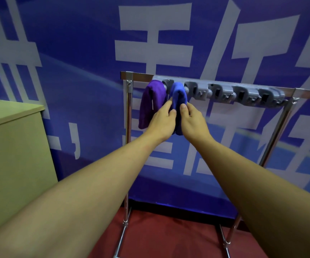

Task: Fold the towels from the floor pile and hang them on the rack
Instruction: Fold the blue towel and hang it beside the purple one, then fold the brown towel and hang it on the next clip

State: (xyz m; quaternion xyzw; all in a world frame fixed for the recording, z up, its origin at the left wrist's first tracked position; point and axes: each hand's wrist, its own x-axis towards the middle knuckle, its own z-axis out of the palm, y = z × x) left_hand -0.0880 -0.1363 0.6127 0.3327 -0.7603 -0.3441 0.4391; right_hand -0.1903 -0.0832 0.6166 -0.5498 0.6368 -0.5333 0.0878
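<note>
While both of your hands are on the blue towel, the main risk is pulling it off its holder. It is draped over the 2nd grey clip of the hook strip on the rack, just beside the purple towel, which hangs on the 1st clip. Your left hand pinches the blue towel's left edge between thumb and curled fingers; your right hand pinches the right edge with its thumb on the front. How the far fingers lie behind the cloth I cannot tell.

If you tug harder on 1 side, the towel could slide around the clip and drop to the red floor. A downward pull with both hands might unfold the neat fold or drag the cloth free altogether. Your left wrist sits close to the purple towel, so a sideways sweep as you let go could brush it loose too. The rack looks light on thin legs, so a firm pull may rock it. The floor pile is out of view, so how many towels remain I cannot say.
</note>
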